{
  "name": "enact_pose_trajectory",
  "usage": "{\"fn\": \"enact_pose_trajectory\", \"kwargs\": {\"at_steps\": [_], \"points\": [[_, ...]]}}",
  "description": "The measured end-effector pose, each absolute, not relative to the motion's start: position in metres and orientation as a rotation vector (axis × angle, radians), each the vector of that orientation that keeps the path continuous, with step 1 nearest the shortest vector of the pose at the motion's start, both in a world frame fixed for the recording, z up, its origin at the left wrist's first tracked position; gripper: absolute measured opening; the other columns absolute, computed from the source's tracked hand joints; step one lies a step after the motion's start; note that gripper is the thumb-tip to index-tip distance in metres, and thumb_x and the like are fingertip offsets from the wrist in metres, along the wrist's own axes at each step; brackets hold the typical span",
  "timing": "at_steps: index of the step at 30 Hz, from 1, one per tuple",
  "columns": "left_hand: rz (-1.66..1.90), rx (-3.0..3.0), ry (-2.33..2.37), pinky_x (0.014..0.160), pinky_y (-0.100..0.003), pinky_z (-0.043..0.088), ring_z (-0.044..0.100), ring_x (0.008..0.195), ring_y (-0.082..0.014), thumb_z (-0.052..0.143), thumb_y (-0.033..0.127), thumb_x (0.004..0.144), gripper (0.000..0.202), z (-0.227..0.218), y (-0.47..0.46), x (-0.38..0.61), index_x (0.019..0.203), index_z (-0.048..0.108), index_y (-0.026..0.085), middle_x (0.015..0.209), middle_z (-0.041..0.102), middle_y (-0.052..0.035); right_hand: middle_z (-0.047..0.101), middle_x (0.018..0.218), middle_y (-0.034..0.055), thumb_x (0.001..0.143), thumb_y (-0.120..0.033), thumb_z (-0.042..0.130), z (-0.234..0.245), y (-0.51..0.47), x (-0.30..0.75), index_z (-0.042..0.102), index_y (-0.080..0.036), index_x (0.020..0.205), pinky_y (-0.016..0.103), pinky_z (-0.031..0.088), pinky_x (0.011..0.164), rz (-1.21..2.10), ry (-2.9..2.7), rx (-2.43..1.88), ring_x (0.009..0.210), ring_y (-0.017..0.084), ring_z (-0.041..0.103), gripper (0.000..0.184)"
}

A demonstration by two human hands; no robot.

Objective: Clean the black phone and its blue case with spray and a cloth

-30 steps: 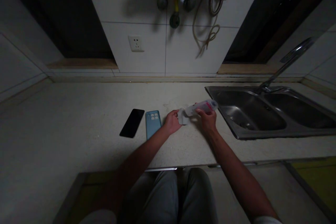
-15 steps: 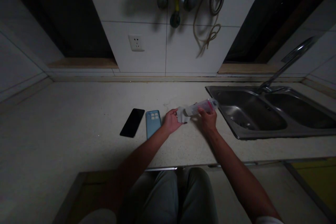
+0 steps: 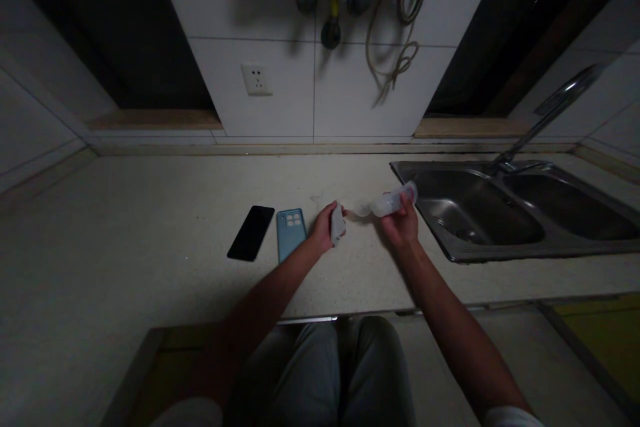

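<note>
My left hand [image 3: 324,228] is closed around a small greyish-white piece [image 3: 338,224] that looks like a folded cloth or pad. To its right, my right hand [image 3: 401,227] grips a translucent plastic bottle [image 3: 389,204], which lies tilted in the fingers above the counter. A pale round part [image 3: 362,209] shows at the bottle's left end; whether it is a cap joined to it I cannot tell. A blue phone case [image 3: 291,233] with camera holes lies just left of my left hand, partly covered by my forearm. Beside the case is a black phone [image 3: 251,233], dark side up.
The pale countertop [image 3: 150,227] runs along the tiled wall. A steel double sink [image 3: 453,255] with a tall faucet [image 3: 545,120] is set in at the right. A wall socket [image 3: 257,80], pipes and a knotted cord [image 3: 400,67] are above.
My hands have moved apart. The bottle has shifted slightly right and turned, away from the cloth-like piece. My left hand has tilted that piece more upright. Phone and case stay put.
</note>
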State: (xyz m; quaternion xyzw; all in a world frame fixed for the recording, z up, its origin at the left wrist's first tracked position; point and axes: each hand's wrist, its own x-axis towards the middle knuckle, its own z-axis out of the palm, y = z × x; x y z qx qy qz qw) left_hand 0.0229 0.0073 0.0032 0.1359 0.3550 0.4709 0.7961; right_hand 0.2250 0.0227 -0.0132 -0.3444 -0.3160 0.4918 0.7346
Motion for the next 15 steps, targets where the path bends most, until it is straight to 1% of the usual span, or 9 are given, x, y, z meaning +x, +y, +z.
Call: {"fn": "enact_pose_trajectory", "kwargs": {"at_steps": [2, 4, 7, 10, 13, 15], "points": [[0.976, 0.351, 0.765, 0.035, -0.022, 0.033, 0.05, 0.038, -0.009, 0.051, 0.033, 0.094, 0.022, 0.004, 0.006, 0.025, 0.089, 0.064, 0.016, 0.071, 0.069, -0.0014, 0.075, 0.091, 0.0004, 0.066, -0.057, 0.082, -0.013, 0.022, 0.222, 0.069, -0.029, 0.09, 0.043, 0.056, 0.092, 1.117, -0.692, -0.754, 0.093, 0.022, 0.07, 0.039], [0.922, 0.415, 0.776, 0.035, -0.022, 0.034, 0.051, 0.039, -0.009, 0.056, 0.031, 0.091, 0.019, 0.004, 0.004, 0.026, 0.093, 0.066, 0.016, 0.07, 0.069, -0.001, 0.074, 0.089, 0.0007, 0.065, -0.058, 0.083, -0.013, 0.02, 0.217, 0.068, -0.027, 0.09, 0.04, 0.057, 0.089, 1.129, -0.696, -0.766, 0.09, 0.021, 0.07, 0.043], [0.872, 0.476, 0.805, 0.036, -0.02, 0.033, 0.052, 0.041, -0.0083, 0.062, 0.029, 0.086, 0.016, 0.001, 0.002, 0.027, 0.091, 0.068, 0.015, 0.071, 0.07, -0.0022, 0.072, 0.089, -0.001, 0.066, -0.054, 0.083, -0.011, 0.018, 0.211, 0.065, -0.025, 0.093, 0.034, 0.057, 0.083, 1.057, -0.719, -0.802, 0.082, 0.017, 0.068, 0.043], [0.894, 0.528, 0.809, 0.035, -0.019, 0.03, 0.051, 0.04, -0.0065, 0.066, 0.028, 0.081, 0.017, 0.0, 0.001, 0.028, 0.092, 0.071, 0.015, 0.078, 0.073, -0.0033, 0.069, 0.085, -0.0028, 0.065, -0.047, 0.084, -0.008, 0.017, 0.208, 0.064, -0.025, 0.092, 0.03, 0.056, 0.078, 0.904, -0.729, -0.831, 0.076, 0.014, 0.067, 0.04], [0.886, 0.592, 0.776, 0.035, -0.02, 0.03, 0.05, 0.04, -0.0054, 0.065, 0.027, 0.081, 0.02, -0.001, -0.001, 0.029, 0.095, 0.074, 0.015, 0.088, 0.075, -0.0062, 0.069, 0.083, -0.0022, 0.06, -0.04, 0.087, -0.009, 0.015, 0.206, 0.064, -0.023, 0.091, 0.031, 0.056, 0.076, 0.769, -0.764, -0.921, 0.074, 0.015, 0.065, 0.042], [0.895, 0.601, 0.795, 0.037, -0.02, 0.031, 0.051, 0.042, -0.0055, 0.065, 0.026, 0.081, 0.019, -0.002, -0.002, 0.03, 0.093, 0.075, 0.014, 0.088, 0.076, -0.0068, 0.071, 0.085, 0.0006, 0.057, -0.039, 0.089, -0.011, 0.012, 0.202, 0.066, -0.021, 0.092, 0.035, 0.057, 0.078, 0.728, -0.818, -1.001, 0.076, 0.017, 0.066, 0.045]]}}
